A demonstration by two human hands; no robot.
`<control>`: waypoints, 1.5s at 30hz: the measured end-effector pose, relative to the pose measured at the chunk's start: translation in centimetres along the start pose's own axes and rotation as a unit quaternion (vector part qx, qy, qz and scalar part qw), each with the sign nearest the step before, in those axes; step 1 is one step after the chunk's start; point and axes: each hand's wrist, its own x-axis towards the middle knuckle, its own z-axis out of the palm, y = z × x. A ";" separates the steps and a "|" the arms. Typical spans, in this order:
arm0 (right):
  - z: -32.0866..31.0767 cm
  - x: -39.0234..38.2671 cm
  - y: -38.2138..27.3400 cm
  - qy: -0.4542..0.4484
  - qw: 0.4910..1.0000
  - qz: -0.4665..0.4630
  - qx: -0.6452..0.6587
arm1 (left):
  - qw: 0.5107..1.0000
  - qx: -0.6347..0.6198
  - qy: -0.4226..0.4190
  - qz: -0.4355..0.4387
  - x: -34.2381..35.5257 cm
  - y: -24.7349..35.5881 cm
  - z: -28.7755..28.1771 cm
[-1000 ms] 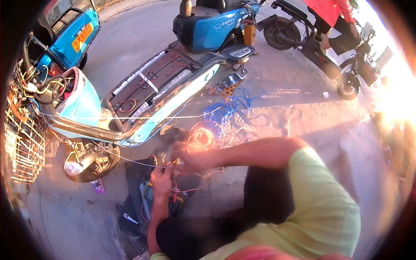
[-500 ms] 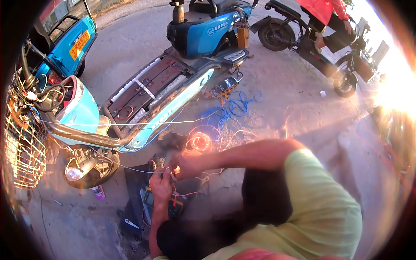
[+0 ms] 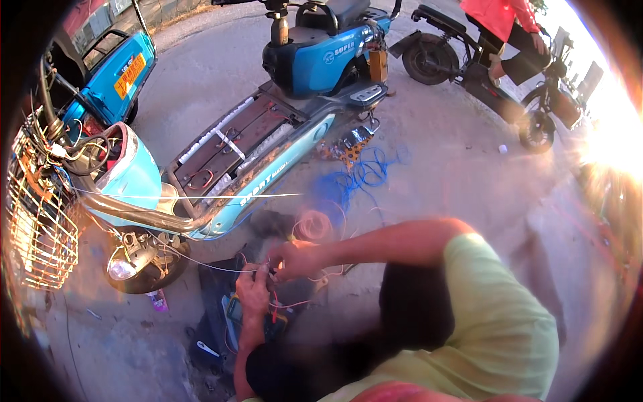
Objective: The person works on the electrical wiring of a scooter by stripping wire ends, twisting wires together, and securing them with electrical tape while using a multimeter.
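A thin pale wire (image 3: 221, 269) runs from the front of the blue electric scooter (image 3: 268, 177) to my left hand (image 3: 252, 289), whose fingers are pinched on its end. My right hand (image 3: 296, 258) is closed right beside those fingertips. Something small and dark shows between the two hands, too blurred to name. Below them, a multimeter (image 3: 234, 312) with a yellow-edged case lies by my left forearm, near a red lead (image 3: 275, 309). Just beyond my right hand sits a coil of copper-coloured wire (image 3: 313, 225).
The scooter's front is stripped, with loose wiring (image 3: 67, 144) over a wire basket (image 3: 50, 234). A tangle of blue wire (image 3: 362, 177) lies on the ground. A wrench-like tool (image 3: 208, 349) rests at lower left. Beyond, a person in red (image 3: 492, 19) sits on a black bike (image 3: 432, 57).
The view has shifted slightly, so the scene sits a little lower and to the right. Both hands stay together at the wire's end, with the right hand slightly turned.
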 end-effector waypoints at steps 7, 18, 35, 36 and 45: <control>0.9 1.0 3.8 0.072 0.991 -0.113 0.000 | 0.996 0.060 -0.050 -0.034 0.4 1.1 0.3; -0.1 -0.4 0.2 0.029 0.999 -0.040 0.012 | 0.987 -0.117 -0.007 -0.111 0.5 -0.4 0.1; -0.6 -0.9 0.6 0.015 0.986 -0.143 -0.080 | 0.961 -0.193 -0.022 -0.195 1.0 -1.3 1.1; -0.4 -0.5 1.6 0.016 0.987 -0.143 -0.078 | 0.962 -0.182 -0.039 -0.198 1.0 -0.7 1.1; 0.1 -0.2 -0.5 0.060 0.977 -0.149 -0.138 | 0.962 -0.206 0.009 -0.181 0.5 -0.8 0.7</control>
